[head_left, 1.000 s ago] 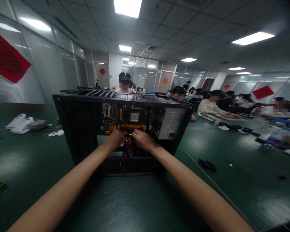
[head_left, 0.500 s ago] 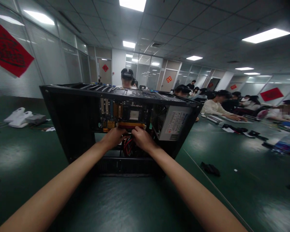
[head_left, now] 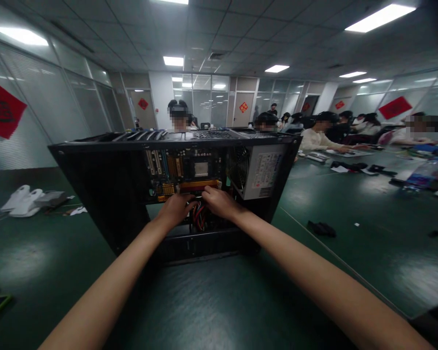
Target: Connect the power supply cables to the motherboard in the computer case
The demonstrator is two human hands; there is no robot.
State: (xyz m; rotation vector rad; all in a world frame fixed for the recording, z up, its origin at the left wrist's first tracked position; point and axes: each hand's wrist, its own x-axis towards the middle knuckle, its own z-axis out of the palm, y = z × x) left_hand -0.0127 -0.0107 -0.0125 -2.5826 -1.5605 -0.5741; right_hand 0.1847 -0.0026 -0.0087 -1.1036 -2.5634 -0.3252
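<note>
An open black computer case (head_left: 95,180) stands on the green table, its open side facing me. Inside are the motherboard (head_left: 175,167), a grey power supply (head_left: 264,170) with its fan at the right, and red and black cables (head_left: 200,221) low down. Both my hands reach into the case. My left hand (head_left: 175,210) has curled fingers at the left end of a long orange-red strip (head_left: 199,184) on the board. My right hand (head_left: 219,202) touches that strip's right end. The fingertips are hidden, so I cannot make out any grip.
White objects and a grey box (head_left: 32,200) lie at the far left of the table (head_left: 350,243). A small black item (head_left: 321,228) lies right of the case. Several people sit at the far side and right, with papers and devices (head_left: 350,167) before them.
My view has dropped and shifted slightly, so the case looks larger and more tilted. Both hands stay at the orange-red strip, the right one a little higher.
</note>
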